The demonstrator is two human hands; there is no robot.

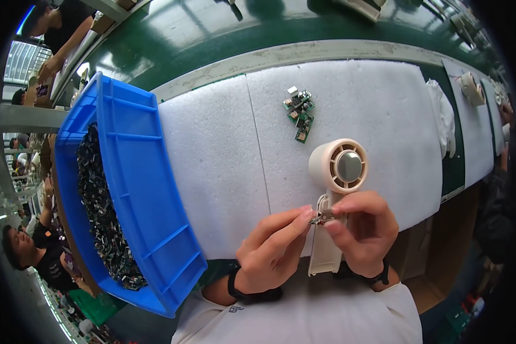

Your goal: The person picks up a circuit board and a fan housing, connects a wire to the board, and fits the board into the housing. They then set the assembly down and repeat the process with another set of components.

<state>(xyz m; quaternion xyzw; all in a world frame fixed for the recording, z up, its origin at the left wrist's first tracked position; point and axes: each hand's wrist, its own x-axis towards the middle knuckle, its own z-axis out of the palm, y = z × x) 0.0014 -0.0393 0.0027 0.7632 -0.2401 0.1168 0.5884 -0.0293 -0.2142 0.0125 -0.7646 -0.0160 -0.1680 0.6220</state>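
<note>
Hands met just below the round head of a cream handheld fan housing (332,195), which lay flat on the white foam sheet (223,143) covering the table, its head pointing away from the person and its long handle reaching back toward the body. The left hand (272,249) had its thumb and forefinger pinched together on a tiny dark part (318,218), small enough that its kind could not be made out, and held it at the neck of the fan where the handle began. The right hand (364,229) was curled around the upper handle from the other side, its fingertips closed in on the same small part, so both hands gripped at one spot, touching each other. Each wrist wore a dark band. Farther up the foam, well apart from the hands, sat a small cluster of green circuit boards (299,112). To the person's left a large blue plastic bin (137,189) rested tilted against the foam's edge, holding a heap of dark small boards (100,212) along its far side. A white cloth (444,117) lay bunched at the right end of the foam. Other people worked at the left rim of the view.
</note>
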